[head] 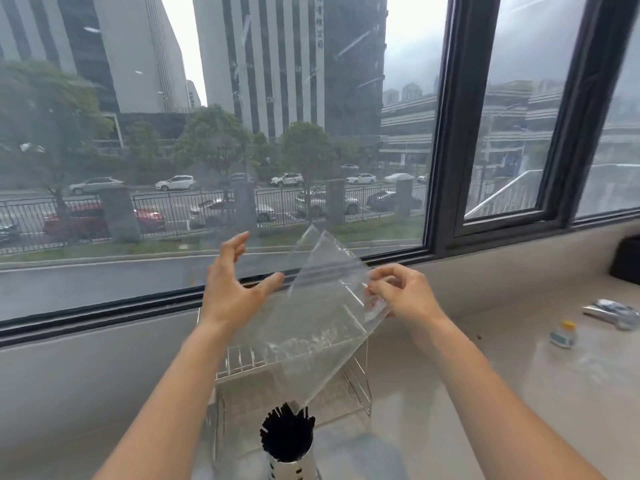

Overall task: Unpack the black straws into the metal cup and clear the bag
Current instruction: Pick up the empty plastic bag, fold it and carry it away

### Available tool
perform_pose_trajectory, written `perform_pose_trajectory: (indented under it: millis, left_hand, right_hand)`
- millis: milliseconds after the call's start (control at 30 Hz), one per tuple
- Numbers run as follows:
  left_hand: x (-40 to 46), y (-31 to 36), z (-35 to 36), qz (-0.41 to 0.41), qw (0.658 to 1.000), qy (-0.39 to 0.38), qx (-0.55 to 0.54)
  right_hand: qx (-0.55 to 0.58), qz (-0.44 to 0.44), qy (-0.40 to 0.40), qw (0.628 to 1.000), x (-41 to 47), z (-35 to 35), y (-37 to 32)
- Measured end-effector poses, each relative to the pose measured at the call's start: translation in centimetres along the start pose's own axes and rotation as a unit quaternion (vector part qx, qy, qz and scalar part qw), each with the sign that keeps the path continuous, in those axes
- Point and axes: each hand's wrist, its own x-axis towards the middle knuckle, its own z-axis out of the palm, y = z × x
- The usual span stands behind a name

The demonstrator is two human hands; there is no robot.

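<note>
Metal cup cut off at bottom edge; only perforated upper wall and rim in view, base unseen. Wire rack behind it largely veiled by clear plastic bag, so rack contents hard to make out. Dark object at far right edge cropped, identity not clear. Crumpled silvery wrapper and small bottle with yellow cap on desk at right, labels unreadable.

Cup packed with black straws, standing upright, ends fanned above rim. Bag empty as far as visible, held tilted in the air above rack, lowest corner just above the straw tips; touching or not, cannot tell.

Right hand closed in a pinch on bag's right edge, fingertips curled onto the plastic. Left hand spread wide, fingers splayed, thumb tip near bag's upper left edge, holding nothing; contact with the plastic not certain.

Window frame and sill directly behind hands. Street, parked cars, trees and tall buildings beyond glass, blurred by reflections. Both forearms bare, reaching in from lower frame either side of cup.
</note>
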Motion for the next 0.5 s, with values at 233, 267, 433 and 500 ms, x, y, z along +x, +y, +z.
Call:
perform_pose_trajectory:
  millis: [233,267,433,500]
  left_hand:
    - [-1.5,3.3,13.3,-0.097,0.935,-0.333,-0.078]
    - [-2.3,3.9,15.7,-0.096,0.919,-0.368,-0.101]
    - [-8.6,7.6,29.4,-0.098,0.901,-0.369,-0.204]
    - [-11.6,8.9,34.6,-0.119,0.892,-0.373,-0.224]
  right_hand:
    - [-0.005,-0.004,0.0,1.0,-2.7,-14.6,0.8]
    - [0.015,0.002,0.015,1.0,-3.2,-17.0,1.0]
    - [0.057,0.057,0.142,0.987,-7.3,-29.6,3.9]
    - [0.038,0.082,0.184,0.979,-9.9,-34.7,6.0]
